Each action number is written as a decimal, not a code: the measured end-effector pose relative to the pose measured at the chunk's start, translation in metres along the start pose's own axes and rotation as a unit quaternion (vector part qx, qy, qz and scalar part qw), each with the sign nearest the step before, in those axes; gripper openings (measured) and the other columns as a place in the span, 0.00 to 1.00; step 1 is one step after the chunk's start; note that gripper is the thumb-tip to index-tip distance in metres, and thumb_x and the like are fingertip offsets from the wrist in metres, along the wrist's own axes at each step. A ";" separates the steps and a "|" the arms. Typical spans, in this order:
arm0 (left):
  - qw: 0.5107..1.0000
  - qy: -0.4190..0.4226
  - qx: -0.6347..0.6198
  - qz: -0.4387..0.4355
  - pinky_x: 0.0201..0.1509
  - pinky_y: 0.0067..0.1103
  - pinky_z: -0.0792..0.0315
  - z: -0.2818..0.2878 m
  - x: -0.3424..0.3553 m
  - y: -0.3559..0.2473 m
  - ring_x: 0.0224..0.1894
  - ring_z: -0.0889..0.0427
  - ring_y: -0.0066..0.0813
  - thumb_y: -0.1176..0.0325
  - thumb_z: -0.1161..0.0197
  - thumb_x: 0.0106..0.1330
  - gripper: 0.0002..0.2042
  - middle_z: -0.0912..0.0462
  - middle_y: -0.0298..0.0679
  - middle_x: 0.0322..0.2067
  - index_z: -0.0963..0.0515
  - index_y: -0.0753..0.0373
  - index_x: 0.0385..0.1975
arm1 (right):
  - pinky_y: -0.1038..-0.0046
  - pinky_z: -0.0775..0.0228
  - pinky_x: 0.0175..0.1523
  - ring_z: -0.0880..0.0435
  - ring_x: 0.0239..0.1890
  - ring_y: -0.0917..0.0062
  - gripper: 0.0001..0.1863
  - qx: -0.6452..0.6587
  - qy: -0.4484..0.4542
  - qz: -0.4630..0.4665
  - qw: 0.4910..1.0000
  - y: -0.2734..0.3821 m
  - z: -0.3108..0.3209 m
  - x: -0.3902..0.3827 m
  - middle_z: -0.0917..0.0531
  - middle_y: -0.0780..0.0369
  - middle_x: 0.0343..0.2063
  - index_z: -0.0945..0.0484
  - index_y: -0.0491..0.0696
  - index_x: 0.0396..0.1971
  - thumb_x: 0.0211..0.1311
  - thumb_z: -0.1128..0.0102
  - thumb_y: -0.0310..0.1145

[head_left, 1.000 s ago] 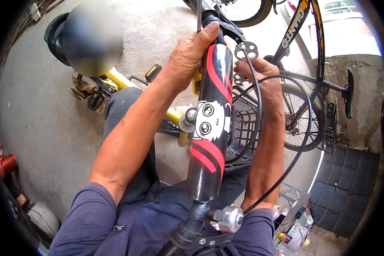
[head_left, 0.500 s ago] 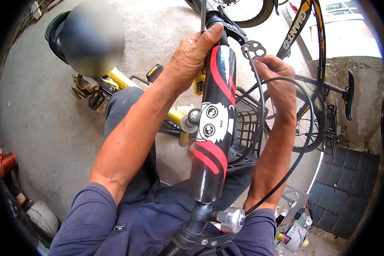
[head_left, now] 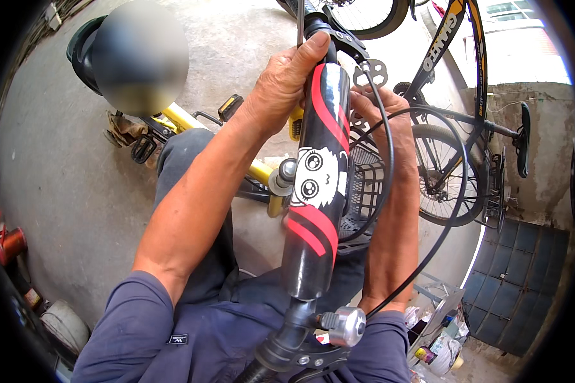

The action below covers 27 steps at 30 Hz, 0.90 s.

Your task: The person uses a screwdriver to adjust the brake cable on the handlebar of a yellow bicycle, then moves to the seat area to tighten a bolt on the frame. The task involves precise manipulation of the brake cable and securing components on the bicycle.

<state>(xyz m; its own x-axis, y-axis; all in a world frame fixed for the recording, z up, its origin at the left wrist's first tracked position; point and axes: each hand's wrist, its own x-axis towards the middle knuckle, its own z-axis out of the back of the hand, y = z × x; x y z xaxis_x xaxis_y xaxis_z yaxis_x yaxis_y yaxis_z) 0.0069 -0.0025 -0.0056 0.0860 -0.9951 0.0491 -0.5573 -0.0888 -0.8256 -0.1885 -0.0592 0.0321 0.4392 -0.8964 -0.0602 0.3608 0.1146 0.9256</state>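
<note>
Handlebar tube (head_left: 314, 182) taken as landmark. At its far end, the left hand (head_left: 286, 83) is wrapped from the left; the right hand (head_left: 384, 115) and wrench (head_left: 371, 73) are positioned just right. Bell (head_left: 347, 327) is mounted beside its near end, rightward. Basket (head_left: 366, 179) is located below it, right; pedal (head_left: 230, 109), well left; wheel (head_left: 452, 175), farther right.

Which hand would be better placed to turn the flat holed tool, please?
Probably the right hand: it pinches the tool, while the left hand is occupied at the bar's upper end.
</note>
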 end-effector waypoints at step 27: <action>1.000 -0.005 0.007 0.000 0.32 0.15 0.24 -0.002 0.002 0.003 0.26 0.20 0.15 0.27 0.40 0.63 0.37 0.20 0.32 0.26 0.19 0.63 0.40 | 0.82 0.33 0.35 0.25 0.28 0.89 0.09 -0.381 -0.009 0.051 0.923 0.054 0.039 0.007 0.18 0.69 0.25 0.14 0.43 0.40 0.69 0.34 0.33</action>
<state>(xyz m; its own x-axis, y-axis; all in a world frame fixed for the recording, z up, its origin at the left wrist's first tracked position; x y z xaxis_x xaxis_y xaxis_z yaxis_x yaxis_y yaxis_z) 0.0034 -0.0048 -0.0069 0.0939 -0.9946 0.0432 -0.5452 -0.0876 -0.8337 -0.1988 -0.0758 0.0961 0.4923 -0.8700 0.0251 0.7952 0.4613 0.3936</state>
